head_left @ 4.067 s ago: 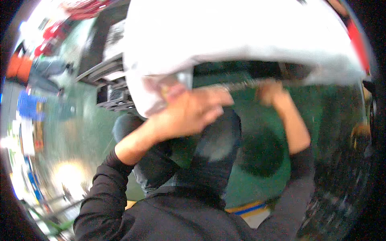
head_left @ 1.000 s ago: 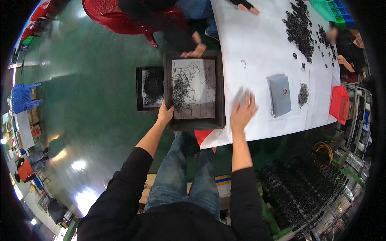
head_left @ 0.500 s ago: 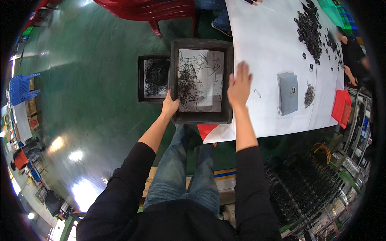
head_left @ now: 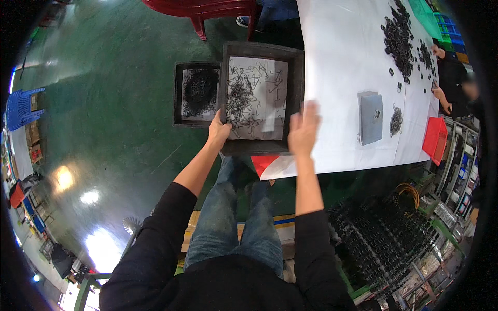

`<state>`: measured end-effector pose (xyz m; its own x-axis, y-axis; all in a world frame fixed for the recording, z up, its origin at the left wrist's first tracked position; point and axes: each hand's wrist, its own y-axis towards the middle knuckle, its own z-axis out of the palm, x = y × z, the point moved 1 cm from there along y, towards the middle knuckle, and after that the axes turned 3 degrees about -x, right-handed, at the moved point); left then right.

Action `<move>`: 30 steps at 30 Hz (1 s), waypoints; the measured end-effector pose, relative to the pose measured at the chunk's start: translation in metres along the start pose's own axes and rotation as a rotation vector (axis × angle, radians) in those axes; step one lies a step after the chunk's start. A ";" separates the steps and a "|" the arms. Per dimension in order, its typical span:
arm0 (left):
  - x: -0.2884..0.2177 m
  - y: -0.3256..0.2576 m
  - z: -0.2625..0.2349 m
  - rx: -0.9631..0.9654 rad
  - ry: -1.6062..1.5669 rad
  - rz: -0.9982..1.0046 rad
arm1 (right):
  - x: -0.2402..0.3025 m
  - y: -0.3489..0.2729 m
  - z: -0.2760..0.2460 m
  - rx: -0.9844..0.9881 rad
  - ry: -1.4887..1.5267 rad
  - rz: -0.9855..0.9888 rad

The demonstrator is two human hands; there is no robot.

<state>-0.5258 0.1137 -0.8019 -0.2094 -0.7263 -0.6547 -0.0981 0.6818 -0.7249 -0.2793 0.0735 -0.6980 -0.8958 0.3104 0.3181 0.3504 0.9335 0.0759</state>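
Observation:
My left hand (head_left: 218, 131) grips the lower left wall of a black tray (head_left: 296, 83) beside the white-covered table (head_left: 340, 67). Thin, dark, bent wire hooks (head_left: 240, 101) lie in it on a pale liner, thickest toward the left side. My right hand (head_left: 304, 133), smeared by motion, is at the tray's lower right wall by the table edge. Its fingers stretch forward with the thumb apart, and no held thing shows. A second black tray (head_left: 179, 96), partly behind the first, carries a dense dark tangle of wire pieces (head_left: 199, 92).
On the table are a grey-blue flat packet (head_left: 371, 119), a small pile of wire pieces (head_left: 396, 121) and many black parts (head_left: 399, 41). A red bin (head_left: 434, 140) stands at its right edge, near another person (head_left: 451, 78). A red chair (head_left: 202, 10) is beyond the trays.
My right hand has shifted left and nearer to me, against the tray's side. The single hook that lay on the table beside it no longer shows there. My left hand keeps its grip.

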 end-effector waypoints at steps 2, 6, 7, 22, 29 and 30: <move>0.000 -0.008 -0.012 0.101 -0.116 -0.018 | 0.037 -0.043 -0.001 0.066 0.106 -0.267; 0.004 -0.039 -0.085 0.039 -0.189 0.065 | 0.084 -0.128 -0.017 0.194 0.759 0.142; 0.009 -0.048 -0.111 0.018 -0.151 0.049 | 0.089 -0.144 -0.018 0.278 0.854 0.301; 0.152 -0.143 -0.327 -0.482 -0.450 -0.113 | 0.016 -0.084 0.176 0.370 1.467 1.681; 0.207 -0.170 -0.324 -0.629 -0.509 -0.272 | -0.021 -0.070 0.225 0.075 1.552 1.831; 0.212 -0.173 -0.323 -0.628 -0.535 -0.282 | -0.027 -0.072 0.218 0.050 1.558 1.783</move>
<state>-0.8672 -0.1298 -0.7460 0.3731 -0.7115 -0.5955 -0.6288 0.2780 -0.7262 -0.3401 0.0374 -0.9182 0.9511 0.2138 0.2230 0.2230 0.0242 -0.9745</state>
